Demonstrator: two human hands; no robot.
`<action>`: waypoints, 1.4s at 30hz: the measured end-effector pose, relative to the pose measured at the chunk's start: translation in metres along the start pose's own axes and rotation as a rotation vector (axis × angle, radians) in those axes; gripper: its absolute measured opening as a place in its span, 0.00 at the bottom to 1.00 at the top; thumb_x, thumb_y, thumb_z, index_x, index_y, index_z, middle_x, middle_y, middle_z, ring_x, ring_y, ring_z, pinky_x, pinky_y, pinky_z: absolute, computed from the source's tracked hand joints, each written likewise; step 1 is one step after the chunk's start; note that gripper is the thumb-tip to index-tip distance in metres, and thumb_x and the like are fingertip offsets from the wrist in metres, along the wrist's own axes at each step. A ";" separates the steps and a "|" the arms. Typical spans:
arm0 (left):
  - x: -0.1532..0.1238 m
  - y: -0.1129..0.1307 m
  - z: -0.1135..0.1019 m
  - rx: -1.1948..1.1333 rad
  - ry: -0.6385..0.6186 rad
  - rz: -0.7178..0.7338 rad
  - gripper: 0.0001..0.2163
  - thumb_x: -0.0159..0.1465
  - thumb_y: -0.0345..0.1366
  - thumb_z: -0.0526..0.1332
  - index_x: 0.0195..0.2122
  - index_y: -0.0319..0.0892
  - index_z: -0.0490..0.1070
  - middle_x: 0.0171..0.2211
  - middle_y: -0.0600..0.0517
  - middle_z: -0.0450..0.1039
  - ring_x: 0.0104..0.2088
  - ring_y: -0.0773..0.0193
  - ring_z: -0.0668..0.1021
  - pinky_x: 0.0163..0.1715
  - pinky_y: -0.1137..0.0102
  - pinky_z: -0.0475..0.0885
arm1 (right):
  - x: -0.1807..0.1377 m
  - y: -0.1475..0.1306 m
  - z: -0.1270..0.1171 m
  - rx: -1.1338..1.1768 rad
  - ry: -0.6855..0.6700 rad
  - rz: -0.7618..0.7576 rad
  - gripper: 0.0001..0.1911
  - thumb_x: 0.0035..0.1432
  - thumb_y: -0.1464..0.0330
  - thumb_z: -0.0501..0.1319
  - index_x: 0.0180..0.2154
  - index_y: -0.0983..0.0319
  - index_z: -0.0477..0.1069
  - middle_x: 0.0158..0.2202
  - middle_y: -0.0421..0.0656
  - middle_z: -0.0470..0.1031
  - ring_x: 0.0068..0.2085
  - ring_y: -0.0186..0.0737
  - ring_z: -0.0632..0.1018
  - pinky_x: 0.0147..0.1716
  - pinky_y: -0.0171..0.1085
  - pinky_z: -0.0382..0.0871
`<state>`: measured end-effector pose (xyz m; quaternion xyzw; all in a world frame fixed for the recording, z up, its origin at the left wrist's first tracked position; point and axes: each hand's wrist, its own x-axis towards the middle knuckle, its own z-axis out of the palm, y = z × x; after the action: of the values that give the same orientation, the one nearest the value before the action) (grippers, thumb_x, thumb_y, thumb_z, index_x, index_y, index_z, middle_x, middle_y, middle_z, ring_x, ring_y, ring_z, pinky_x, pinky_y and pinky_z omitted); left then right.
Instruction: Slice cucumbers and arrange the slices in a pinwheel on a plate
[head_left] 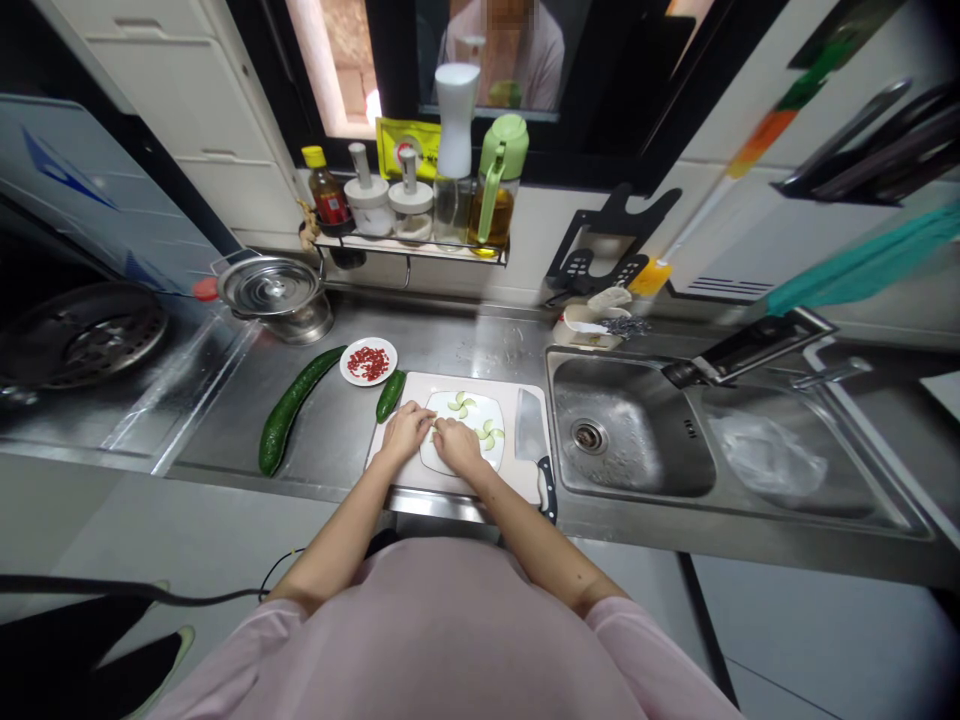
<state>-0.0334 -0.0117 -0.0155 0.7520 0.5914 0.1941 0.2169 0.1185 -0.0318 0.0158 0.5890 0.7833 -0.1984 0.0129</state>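
The hands, left and right, meet with narrowed fingertips at nine o'clock on one plate; whether they pinch anything, I cannot tell. A light touch, clear of the two pinwheels at twelve and three, should serve best. One knife lies at three, two cucumbers and one dish toward ten.

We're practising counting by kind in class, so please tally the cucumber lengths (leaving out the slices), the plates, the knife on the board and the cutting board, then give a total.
Cucumber lengths: 2 (long cucumber, short cucumber)
Plates: 2 (round plate, square plate)
Knives: 1 (black-handled knife)
Boards: 1 (cutting board)
Total: 6
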 end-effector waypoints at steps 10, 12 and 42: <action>-0.001 0.005 -0.003 -0.101 0.046 -0.030 0.11 0.62 0.37 0.58 0.43 0.45 0.78 0.35 0.49 0.69 0.35 0.64 0.73 0.38 0.71 0.67 | -0.003 0.013 -0.007 0.189 0.124 0.083 0.14 0.65 0.65 0.49 0.47 0.59 0.70 0.43 0.44 0.76 0.41 0.39 0.75 0.37 0.34 0.62; -0.001 0.005 -0.004 -0.181 0.139 -0.081 0.11 0.61 0.37 0.59 0.42 0.43 0.78 0.34 0.50 0.70 0.33 0.65 0.72 0.38 0.71 0.67 | -0.006 0.019 -0.012 0.271 0.192 0.120 0.14 0.64 0.65 0.51 0.46 0.59 0.71 0.41 0.43 0.76 0.39 0.38 0.75 0.36 0.33 0.62; -0.073 -0.025 -0.012 -0.005 0.378 -0.533 0.12 0.62 0.40 0.55 0.42 0.44 0.75 0.35 0.49 0.74 0.33 0.60 0.74 0.36 0.69 0.66 | -0.092 0.135 -0.046 0.930 1.128 0.407 0.15 0.52 0.60 0.58 0.37 0.65 0.71 0.27 0.39 0.68 0.27 0.32 0.67 0.29 0.33 0.62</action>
<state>-0.0764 -0.0768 -0.0217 0.5208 0.7969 0.2679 0.1483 0.2818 -0.0710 0.0414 0.6788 0.3830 -0.1707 -0.6028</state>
